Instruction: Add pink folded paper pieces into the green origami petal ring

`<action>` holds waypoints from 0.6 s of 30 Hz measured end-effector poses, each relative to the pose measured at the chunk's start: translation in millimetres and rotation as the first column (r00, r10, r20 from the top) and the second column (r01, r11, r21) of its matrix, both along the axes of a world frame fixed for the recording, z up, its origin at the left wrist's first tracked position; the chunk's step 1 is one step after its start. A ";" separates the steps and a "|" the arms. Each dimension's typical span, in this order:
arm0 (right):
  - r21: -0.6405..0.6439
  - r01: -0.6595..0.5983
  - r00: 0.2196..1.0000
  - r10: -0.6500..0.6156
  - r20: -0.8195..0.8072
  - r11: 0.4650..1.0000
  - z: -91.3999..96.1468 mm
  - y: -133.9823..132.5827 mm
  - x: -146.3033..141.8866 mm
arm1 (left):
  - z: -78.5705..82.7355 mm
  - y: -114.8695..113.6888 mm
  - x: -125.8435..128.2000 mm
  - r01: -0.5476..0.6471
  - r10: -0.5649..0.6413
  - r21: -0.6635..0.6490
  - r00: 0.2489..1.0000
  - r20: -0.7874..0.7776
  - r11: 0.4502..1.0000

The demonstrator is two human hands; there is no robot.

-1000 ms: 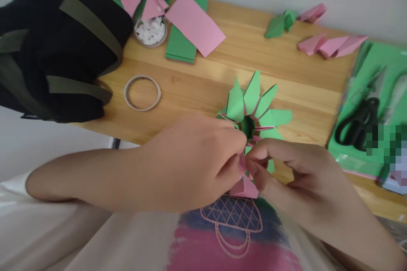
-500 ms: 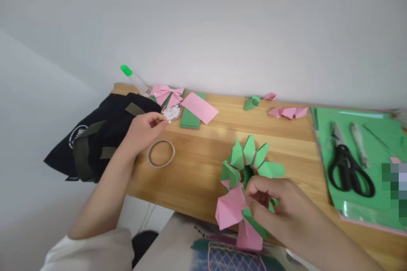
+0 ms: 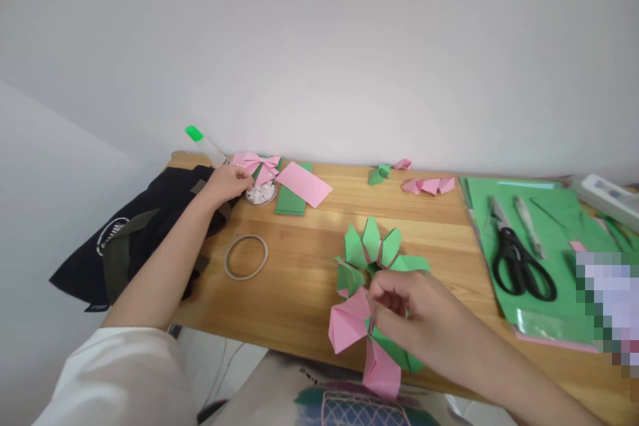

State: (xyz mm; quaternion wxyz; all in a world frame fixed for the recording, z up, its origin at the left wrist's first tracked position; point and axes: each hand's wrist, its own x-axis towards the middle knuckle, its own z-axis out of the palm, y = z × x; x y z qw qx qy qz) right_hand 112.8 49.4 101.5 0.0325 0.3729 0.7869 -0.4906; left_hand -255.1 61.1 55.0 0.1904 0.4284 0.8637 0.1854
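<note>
One pinch of the right hand (image 3: pixel 414 313) grips the pink-and-green paper ring (image 3: pixel 349 321) at lower centre. The left hand (image 3: pixel 227 185), left of centre, curls beside a dish of white bits (image 3: pixel 261 194); its hold I cannot tell. Far left, a black bag (image 3: pixel 154 196) bears a round logo (image 3: pixel 112 235), lettering unreadable.

From my remote view, I'm seeing a black bag (image 3: pixel 152 198) slumping on the table (image 3: pixel 299 273), a narrow ring (image 3: pixel 244 277) lying near it, and black-handled scissors (image 3: pixel 510 243) resting on green sheets (image 3: pixel 482 200).
</note>
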 end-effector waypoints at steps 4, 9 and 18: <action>0.013 0.006 1.000 -0.006 0.004 1.000 0.0 2.0 -2.0 | -2.8 1.3 1.4 -0.018 0.018 0.008 0.997 0.072 1.000; 0.008 0.008 1.000 -0.008 0.017 1.000 -2.9 2.5 0.2 | -7.4 4.0 3.0 -0.053 0.050 0.016 0.983 0.177 0.998; 0.005 0.011 1.000 -0.011 0.015 1.000 -3.0 3.4 1.4 | -0.5 -0.3 25.3 0.094 -0.121 0.167 0.980 0.159 0.981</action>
